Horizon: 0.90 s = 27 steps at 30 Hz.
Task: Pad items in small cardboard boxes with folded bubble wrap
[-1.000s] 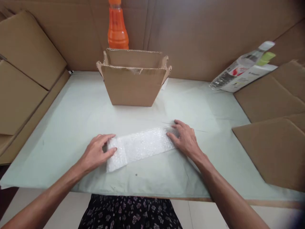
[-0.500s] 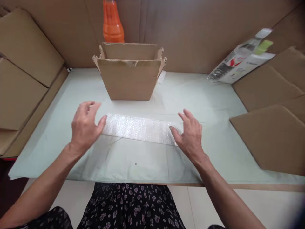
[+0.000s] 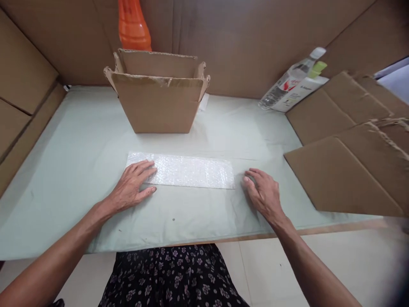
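A flat strip of bubble wrap (image 3: 191, 170) lies crosswise on the pale green cloth. My left hand (image 3: 131, 185) rests flat on its left end, fingers stretched over the wrap and thumb on the cloth just below it. To the right of the strip, apart from it, my right hand (image 3: 263, 192) rests on the cloth with loosely bent fingers and nothing visible in them. Behind the wrap stands a cardboard box (image 3: 162, 104) with its top open; its inside is mostly hidden.
An orange bottle (image 3: 134, 30) stands behind the box. At the back right, a clear plastic bottle (image 3: 289, 81) leans beside a white bottle (image 3: 302, 91) with a green cap. Cardboard boxes (image 3: 345, 179) occupy the right side, and more cardboard (image 3: 22, 81) lines the left.
My left hand has come down from above onto the left end of the bubble wrap. My right hand has moved off the right end onto the cloth. The view has shifted right.
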{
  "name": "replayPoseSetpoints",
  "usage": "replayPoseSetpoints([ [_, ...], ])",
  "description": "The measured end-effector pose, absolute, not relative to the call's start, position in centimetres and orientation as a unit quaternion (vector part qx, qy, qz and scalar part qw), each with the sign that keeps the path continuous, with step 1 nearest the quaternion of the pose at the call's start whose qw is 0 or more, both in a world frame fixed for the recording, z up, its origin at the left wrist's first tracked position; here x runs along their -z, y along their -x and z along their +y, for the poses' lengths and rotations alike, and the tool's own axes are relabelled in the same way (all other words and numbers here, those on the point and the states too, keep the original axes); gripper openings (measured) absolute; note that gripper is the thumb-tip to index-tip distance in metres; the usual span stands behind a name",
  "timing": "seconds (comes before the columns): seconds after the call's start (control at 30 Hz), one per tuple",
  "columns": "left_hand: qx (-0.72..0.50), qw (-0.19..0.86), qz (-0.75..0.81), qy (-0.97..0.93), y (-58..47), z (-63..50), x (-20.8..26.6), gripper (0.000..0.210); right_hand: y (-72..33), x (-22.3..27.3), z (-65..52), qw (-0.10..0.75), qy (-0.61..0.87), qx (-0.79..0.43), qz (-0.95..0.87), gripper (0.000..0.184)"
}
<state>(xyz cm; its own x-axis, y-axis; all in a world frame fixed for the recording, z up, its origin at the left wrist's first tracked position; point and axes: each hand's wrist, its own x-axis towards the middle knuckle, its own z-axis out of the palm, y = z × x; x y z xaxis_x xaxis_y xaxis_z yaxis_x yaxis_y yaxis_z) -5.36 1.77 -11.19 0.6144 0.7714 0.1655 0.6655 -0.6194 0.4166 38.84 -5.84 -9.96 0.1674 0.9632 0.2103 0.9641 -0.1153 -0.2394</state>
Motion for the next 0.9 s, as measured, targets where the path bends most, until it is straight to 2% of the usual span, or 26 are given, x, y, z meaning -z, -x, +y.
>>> replayPoseSetpoints([
  [0.2, -0.235, 0.196, 0.429, -0.850, 4.7, 1.4, 9.9, 0.043, -35.1, 9.7, -4.4, 0.246, 0.721, -0.079, -0.643, 0.033],
  [0.4, -0.371, 0.276, 0.551, -0.695, 5.4, 0.7, 4.8, 0.031, -28.8, 4.3, -2.6, 0.370, 0.660, -0.266, -0.598, 0.030],
  [0.53, -0.409, 0.309, 0.560, -0.651, 5.6, 0.9, 4.0, 0.035, -20.7, 3.3, 0.6, 0.344, 0.572, -0.349, -0.658, 0.029],
  [0.67, -0.398, 0.303, 0.578, -0.645, 6.3, 1.1, 5.2, 0.034, -14.8, 5.6, 4.2, 0.260, 0.529, -0.430, -0.684, 0.037],
  [0.8, -0.392, 0.233, 0.552, -0.698, 6.7, 1.3, 6.0, 0.028, -14.5, 6.2, 5.7, 0.207, 0.489, -0.502, -0.683, 0.031],
  [0.9, -0.365, 0.165, 0.491, -0.773, 6.0, 2.0, 6.1, 0.031, -15.6, 5.4, 5.7, 0.224, 0.468, -0.521, -0.678, 0.024],
])
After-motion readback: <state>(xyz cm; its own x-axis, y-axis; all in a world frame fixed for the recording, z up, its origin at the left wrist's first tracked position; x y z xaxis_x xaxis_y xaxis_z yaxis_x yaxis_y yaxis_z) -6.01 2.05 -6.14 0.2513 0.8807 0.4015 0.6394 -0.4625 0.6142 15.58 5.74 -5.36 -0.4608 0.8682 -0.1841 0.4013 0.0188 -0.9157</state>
